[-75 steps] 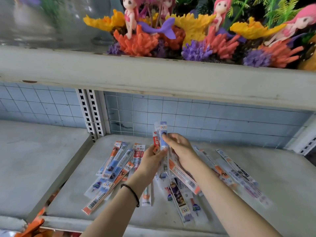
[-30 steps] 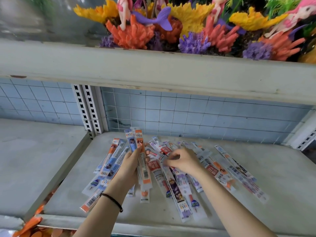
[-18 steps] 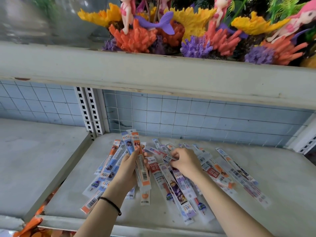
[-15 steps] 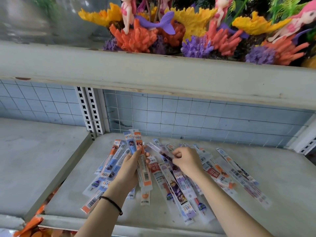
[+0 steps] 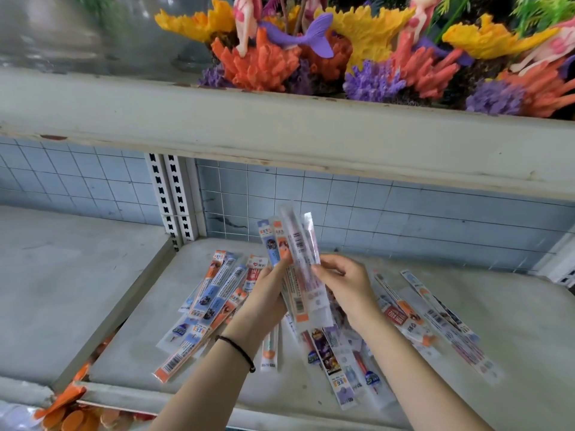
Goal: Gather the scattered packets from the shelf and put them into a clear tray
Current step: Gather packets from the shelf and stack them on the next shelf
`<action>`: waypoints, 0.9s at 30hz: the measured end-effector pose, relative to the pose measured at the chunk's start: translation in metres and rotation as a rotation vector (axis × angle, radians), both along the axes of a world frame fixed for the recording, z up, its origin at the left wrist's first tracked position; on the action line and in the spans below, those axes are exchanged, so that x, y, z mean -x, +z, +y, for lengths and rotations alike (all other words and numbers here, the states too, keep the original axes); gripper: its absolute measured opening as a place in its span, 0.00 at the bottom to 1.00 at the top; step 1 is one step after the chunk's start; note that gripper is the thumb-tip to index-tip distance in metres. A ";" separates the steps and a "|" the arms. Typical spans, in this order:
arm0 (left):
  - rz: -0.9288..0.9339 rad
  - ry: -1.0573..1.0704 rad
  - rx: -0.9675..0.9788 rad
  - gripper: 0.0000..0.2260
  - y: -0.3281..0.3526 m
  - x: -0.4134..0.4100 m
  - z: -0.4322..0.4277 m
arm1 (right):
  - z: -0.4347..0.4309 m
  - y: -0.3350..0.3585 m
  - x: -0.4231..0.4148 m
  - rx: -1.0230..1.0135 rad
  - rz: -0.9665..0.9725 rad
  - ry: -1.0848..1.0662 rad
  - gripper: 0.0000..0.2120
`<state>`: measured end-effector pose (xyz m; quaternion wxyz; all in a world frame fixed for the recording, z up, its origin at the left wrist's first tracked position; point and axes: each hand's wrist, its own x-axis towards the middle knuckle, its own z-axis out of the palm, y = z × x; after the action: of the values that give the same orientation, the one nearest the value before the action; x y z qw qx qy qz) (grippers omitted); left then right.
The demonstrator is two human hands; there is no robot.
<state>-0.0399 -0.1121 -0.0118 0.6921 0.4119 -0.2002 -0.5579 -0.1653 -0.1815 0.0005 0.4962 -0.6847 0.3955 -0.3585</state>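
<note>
Several long narrow packets lie scattered on the grey shelf (image 5: 513, 325). My left hand (image 5: 264, 293) grips an upright bunch of packets (image 5: 295, 259) above the shelf. My right hand (image 5: 345, 284) pinches the right edge of the same bunch, where a clear packet leans against it. One loose group of packets (image 5: 211, 303) lies to the left of my hands, another group (image 5: 435, 325) to the right, and more packets (image 5: 329, 356) lie under my wrists. No clear tray is in view.
An upper shelf board (image 5: 280, 126) overhangs the work area, carrying coral and mermaid ornaments (image 5: 267, 60). A slotted upright post (image 5: 171, 197) divides this bay from the left shelf (image 5: 62, 275). Orange items (image 5: 68, 409) sit below the front edge.
My right hand picked a packet off the shelf and lifted it to the bunch. My left hand raised the bunch higher and moved it right, toward the right hand.
</note>
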 end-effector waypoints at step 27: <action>0.016 0.006 -0.019 0.05 -0.009 -0.013 0.018 | 0.020 0.004 -0.001 -0.154 0.064 0.164 0.13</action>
<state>-0.0272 -0.0944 -0.0209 0.6916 0.4143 -0.1882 -0.5609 -0.1644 -0.1612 0.0048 0.5622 -0.6858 0.3802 -0.2629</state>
